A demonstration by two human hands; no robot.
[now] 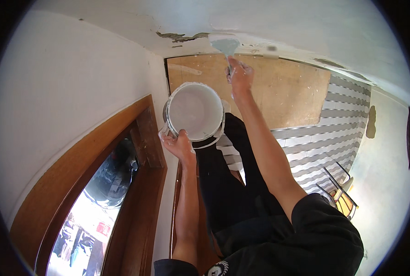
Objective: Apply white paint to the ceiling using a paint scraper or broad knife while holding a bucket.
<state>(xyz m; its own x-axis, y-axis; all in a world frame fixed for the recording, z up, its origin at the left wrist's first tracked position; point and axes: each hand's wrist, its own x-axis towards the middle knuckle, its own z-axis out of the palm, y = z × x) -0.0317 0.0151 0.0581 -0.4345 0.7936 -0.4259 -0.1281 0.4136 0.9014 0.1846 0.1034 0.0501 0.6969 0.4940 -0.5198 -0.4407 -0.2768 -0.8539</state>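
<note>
My left hand (179,146) is closed on the near left rim of a white bucket (196,112), thumb over the edge. Pale plaster-like paste coats the bucket's inside, and its rim is smeared. Farther out, my right hand (240,76) grips the handle of a putty knife (225,46). The knife's broad blade lies up against the white wall (278,27), just right of a ragged patch of broken plaster (182,37). White smears mark the fingers of both hands.
A wooden board (283,89) lies along the wall's foot over a grey-and-white striped floor (306,138). At the left is a brown wooden door frame (90,152). A chair with black metal legs (340,188) stands at the right. More damaged plaster (371,122) shows on the right wall.
</note>
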